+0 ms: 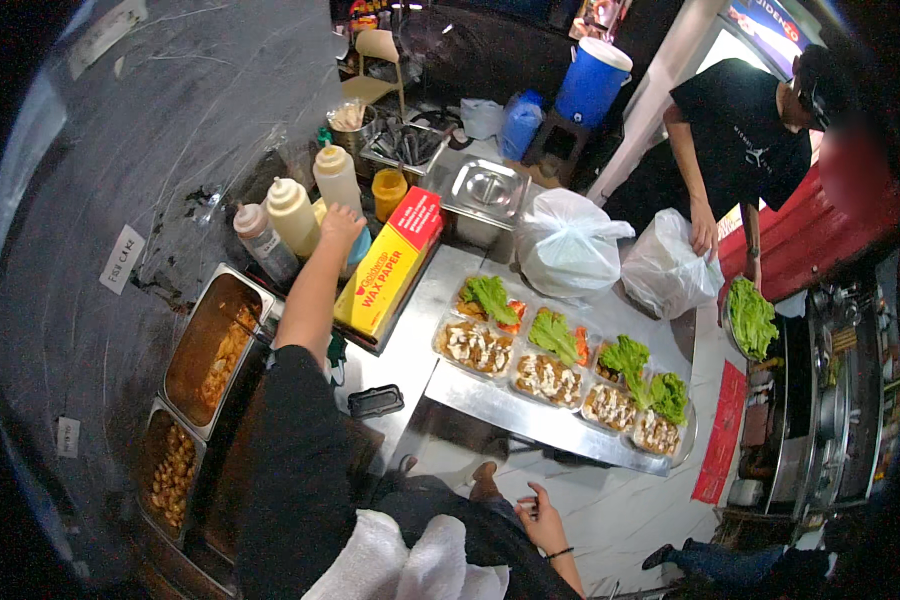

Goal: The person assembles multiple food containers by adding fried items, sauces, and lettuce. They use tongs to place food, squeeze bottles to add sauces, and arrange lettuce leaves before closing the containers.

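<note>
My left hand [342,228] reaches in among the squeeze bottles, its fingers curled over something mostly hidden beneath them. Close by stand a white-capped bottle of pale sauce [292,218], a tall clear-white squeeze bottle [336,178] and a darker bottle [264,243]. A light blue object [358,247] shows just under the hand. Beside my forearm is a yellow and red box of wax paper [382,278]. My right hand [542,520], with a dark bracelet at the wrist, hangs over the floor with fingers apart, holding nothing. Several clear meal trays [548,380] hold lettuce and white-sauced food.
Two deep metal food pans [213,350] line the left. A lidded steel pan [485,188] and an orange sauce jar [389,193] stand behind. White plastic bags [573,245] sit on the counter. Across it, a co-worker [740,130] touches a bag and holds a lettuce bowl [751,320].
</note>
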Demonstrator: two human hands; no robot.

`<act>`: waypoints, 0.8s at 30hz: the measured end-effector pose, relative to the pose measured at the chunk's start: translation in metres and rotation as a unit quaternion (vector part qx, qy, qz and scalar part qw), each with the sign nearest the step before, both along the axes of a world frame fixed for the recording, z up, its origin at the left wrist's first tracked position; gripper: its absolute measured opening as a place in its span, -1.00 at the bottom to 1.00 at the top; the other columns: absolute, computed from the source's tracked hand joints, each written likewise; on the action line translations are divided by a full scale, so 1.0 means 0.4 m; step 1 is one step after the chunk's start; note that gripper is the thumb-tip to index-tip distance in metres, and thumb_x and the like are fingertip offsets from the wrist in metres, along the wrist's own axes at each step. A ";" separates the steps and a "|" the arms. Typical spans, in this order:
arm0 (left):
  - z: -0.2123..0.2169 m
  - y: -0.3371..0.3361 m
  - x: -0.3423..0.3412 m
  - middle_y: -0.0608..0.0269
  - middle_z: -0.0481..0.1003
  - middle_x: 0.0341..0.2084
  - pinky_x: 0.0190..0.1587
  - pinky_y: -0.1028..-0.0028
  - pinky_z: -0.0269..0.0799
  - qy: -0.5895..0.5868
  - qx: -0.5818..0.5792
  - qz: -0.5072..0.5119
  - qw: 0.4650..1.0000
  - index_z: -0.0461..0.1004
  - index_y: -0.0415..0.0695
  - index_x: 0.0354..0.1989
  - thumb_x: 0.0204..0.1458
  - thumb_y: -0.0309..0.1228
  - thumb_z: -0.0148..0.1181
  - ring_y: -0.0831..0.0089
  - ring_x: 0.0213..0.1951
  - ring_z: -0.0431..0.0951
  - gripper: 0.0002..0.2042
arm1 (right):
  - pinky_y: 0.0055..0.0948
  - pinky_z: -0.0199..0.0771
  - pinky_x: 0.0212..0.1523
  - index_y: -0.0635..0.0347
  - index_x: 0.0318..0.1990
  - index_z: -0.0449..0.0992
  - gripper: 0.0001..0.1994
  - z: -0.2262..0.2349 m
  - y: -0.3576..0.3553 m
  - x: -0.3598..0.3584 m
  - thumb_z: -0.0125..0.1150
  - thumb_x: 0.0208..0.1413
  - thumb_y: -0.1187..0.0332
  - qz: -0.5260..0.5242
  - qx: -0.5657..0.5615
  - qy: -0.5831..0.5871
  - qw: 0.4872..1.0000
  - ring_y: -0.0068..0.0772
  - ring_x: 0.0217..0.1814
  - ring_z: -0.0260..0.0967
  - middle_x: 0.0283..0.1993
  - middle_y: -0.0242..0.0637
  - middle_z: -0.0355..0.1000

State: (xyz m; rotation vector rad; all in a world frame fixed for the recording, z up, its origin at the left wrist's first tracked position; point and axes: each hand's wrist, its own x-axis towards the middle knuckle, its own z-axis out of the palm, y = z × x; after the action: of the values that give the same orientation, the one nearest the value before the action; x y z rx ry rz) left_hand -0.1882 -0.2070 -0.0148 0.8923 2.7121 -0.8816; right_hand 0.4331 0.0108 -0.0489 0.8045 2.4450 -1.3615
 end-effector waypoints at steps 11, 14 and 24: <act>0.345 0.161 0.624 -0.21 0.19 0.11 0.06 0.08 0.34 0.014 0.281 0.004 0.960 -0.01 -0.19 0.27 -0.57 -0.18 0.56 -0.07 0.10 0.29 0.13 | -0.38 0.32 0.08 0.01 0.30 -0.04 -0.34 0.133 0.034 -0.377 0.20 0.12 0.32 -0.001 -0.371 0.186 0.910 -0.32 0.24 0.13 0.28 -0.15 0.07; 0.251 0.260 0.832 -0.30 0.14 0.10 0.04 0.06 0.35 -0.150 0.405 0.002 0.902 -0.08 -0.21 0.30 -0.52 -0.20 0.52 -0.19 0.09 0.26 0.13 | -0.33 0.33 0.09 -0.02 0.33 -0.20 -0.26 0.145 0.050 -0.405 0.17 0.12 0.35 -0.067 -0.459 0.174 0.869 -0.29 0.24 0.11 0.27 -0.13 0.02; 0.154 0.419 1.014 -0.25 0.11 0.10 0.16 0.08 0.19 -0.225 0.546 0.059 0.805 0.02 -0.18 0.29 -0.42 -0.12 0.47 -0.21 0.13 0.17 0.03 | -0.32 0.39 0.03 0.07 0.30 -0.11 -0.16 0.047 0.204 -0.313 0.35 -0.09 0.37 -0.158 -0.478 0.150 0.851 -0.24 0.13 0.22 0.17 -0.11 0.12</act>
State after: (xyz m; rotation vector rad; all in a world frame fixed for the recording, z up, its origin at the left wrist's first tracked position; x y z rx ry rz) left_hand 0.2173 -0.0395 0.0466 0.8611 2.5981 0.9618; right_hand 0.3080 0.0922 -0.0299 0.7417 1.4230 -2.6308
